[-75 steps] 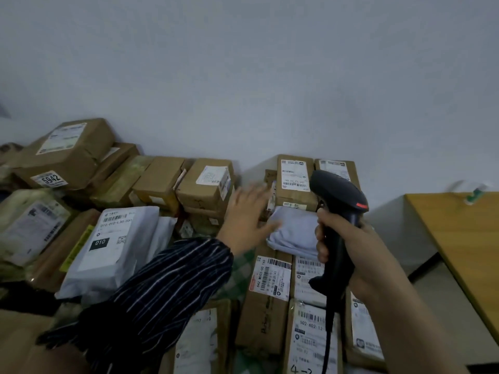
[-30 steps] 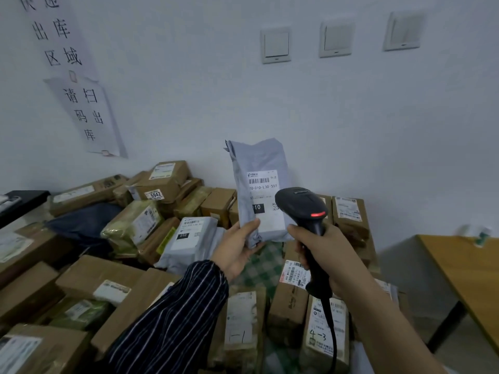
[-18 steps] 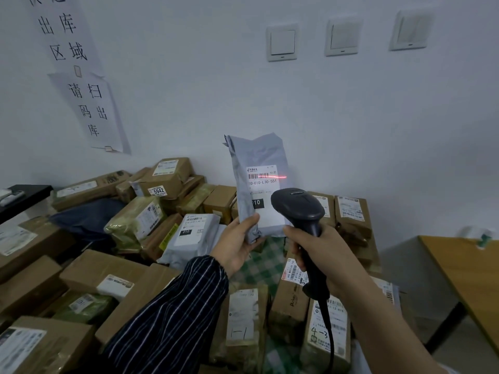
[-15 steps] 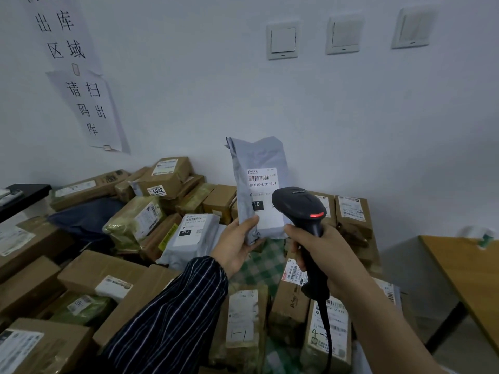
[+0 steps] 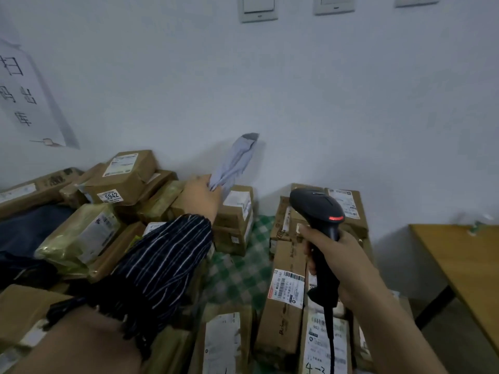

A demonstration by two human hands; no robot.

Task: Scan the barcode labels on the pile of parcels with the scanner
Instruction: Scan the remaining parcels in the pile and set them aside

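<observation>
at the centre of the view, the left hand [image 5: 201,195] reaches forward with its fingers curled round the lower end of a grey mailer bag [image 5: 235,163]. the bag sticks up and away from the hand toward the wall, crumpled and edge-on, its label out of sight. a dark striped sleeve [image 5: 162,265] covers that forearm. to the right and nearer the person, the right hand [image 5: 337,263] is wrapped round the handle of the black scanner [image 5: 318,209]. the scanner's head stands above the fist with a red light [image 5: 336,218] glowing on its back, and its cable [image 5: 330,344] drops below the hand.

under and around both hands lies the pile of parcels [image 5: 237,209], brown cardboard boxes with white barcode labels, heaped against the wall. left of the left hand a box marked 5942 [image 5: 121,176] sits on top of others. a yellow-green wrapped parcel [image 5: 78,236] lies nearer the person and a dark blue bag [image 5: 27,230] further left. just left of the right hand a long box [image 5: 286,292] shows its barcode label face-up. between the hands a green checked cloth [image 5: 237,276] shows through a gap in the pile; what it covers cannot be told.

right of the right hand stands a wooden table [image 5: 464,265] with a dark leg. the wall [image 5: 324,103] behind is plain white. switch plates [image 5: 258,8] sit high above the hands, and a paper sign [image 5: 24,95] with handwritten characters hangs at far left.
</observation>
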